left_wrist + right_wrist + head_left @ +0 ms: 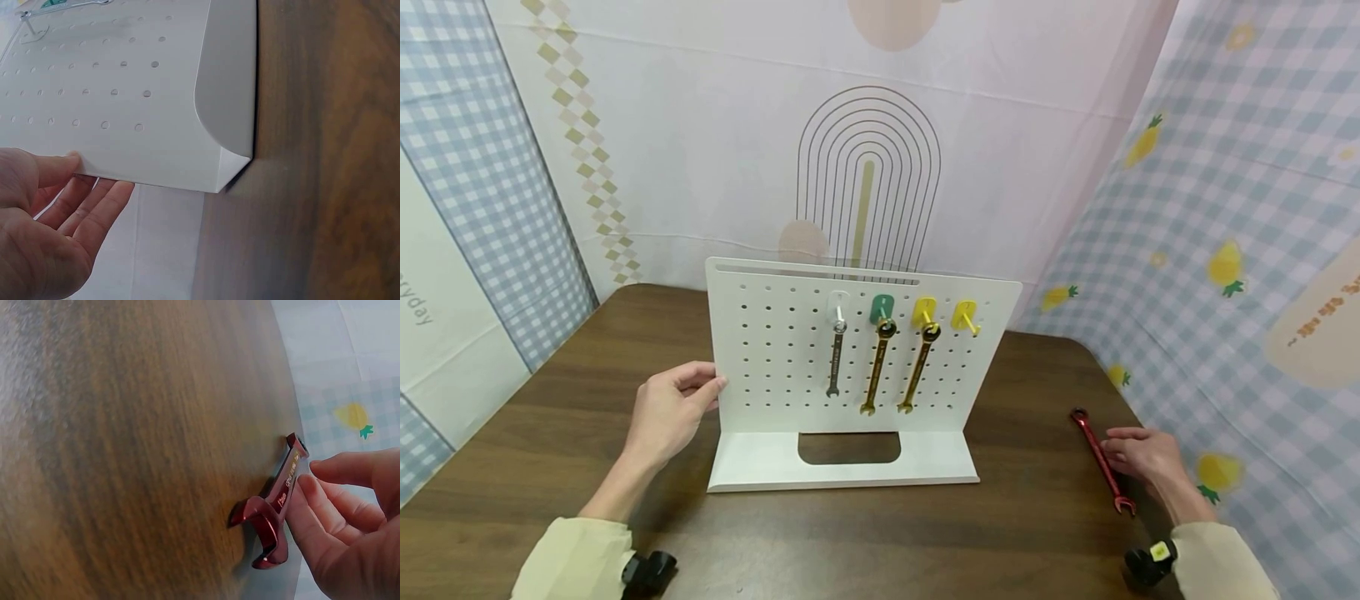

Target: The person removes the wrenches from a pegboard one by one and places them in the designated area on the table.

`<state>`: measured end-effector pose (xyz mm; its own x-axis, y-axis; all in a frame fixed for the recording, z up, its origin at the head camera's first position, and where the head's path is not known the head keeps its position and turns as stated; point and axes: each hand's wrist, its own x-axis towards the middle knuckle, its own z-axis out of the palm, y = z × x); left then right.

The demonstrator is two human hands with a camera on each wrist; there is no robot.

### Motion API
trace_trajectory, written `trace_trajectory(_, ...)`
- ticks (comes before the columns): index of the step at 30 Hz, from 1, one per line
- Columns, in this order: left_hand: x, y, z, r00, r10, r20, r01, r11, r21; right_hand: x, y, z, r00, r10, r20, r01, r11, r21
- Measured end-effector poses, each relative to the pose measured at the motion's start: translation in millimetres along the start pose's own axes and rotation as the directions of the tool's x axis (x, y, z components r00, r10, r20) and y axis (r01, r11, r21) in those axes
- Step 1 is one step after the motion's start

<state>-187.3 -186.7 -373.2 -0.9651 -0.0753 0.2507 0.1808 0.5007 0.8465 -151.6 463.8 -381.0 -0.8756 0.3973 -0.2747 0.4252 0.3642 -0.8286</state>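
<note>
A white pegboard stand (pixel 775 367) stands upright on the table. My left hand (pixel 673 408) pinches its left edge, with the thumb (pixel 59 169) on the front and fingers behind. A small silver combination wrench (pixel 836 358) hangs from a white hook. One gold combination wrench (pixel 876 371) hangs from a green hook (pixel 882 307), and another gold wrench (pixel 917 372) from a yellow hook (pixel 925 310). At the table's right edge lies a red combination wrench (pixel 1099 457), its open end toward me. My right hand (pixel 1146 457) is right beside its shaft, fingertips close against it.
A second yellow hook (pixel 965 316) sits at the right end of the row. The brown wooden table (pixel 850 533) meets a patterned cloth (pixel 700 150) behind and a checked cloth (pixel 1210 208) on the right.
</note>
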Motion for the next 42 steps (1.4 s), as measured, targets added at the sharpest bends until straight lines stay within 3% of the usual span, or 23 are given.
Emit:
trace_trajectory(10,-0.2,1.3,-2.1,1.0,0.004,0.002,-0.004,1.0,-0.005,-4,-4,0,1.0,0.003,0.002,-0.004,0.989,0.146)
trace_trajectory(23,0.4,2.5,-3.2,1.0,0.003,0.006,-0.003,1.0,-0.005,-11,-18,4,0.997,-0.035,0.071,0.018,0.974,0.226)
trace_trajectory(34,-0.6,3.6,-2.6,1.0,-0.011,0.001,0.011,1.0,0.002,-17,-34,13,0.982,-0.135,0.135,0.108,0.976,0.187)
trace_trajectory(42,-0.9,3.0,-1.4,1.0,-0.027,0.01,0.027,1.0,-0.004,-25,-38,21,0.974,-0.151,0.168,0.115,0.971,0.207)
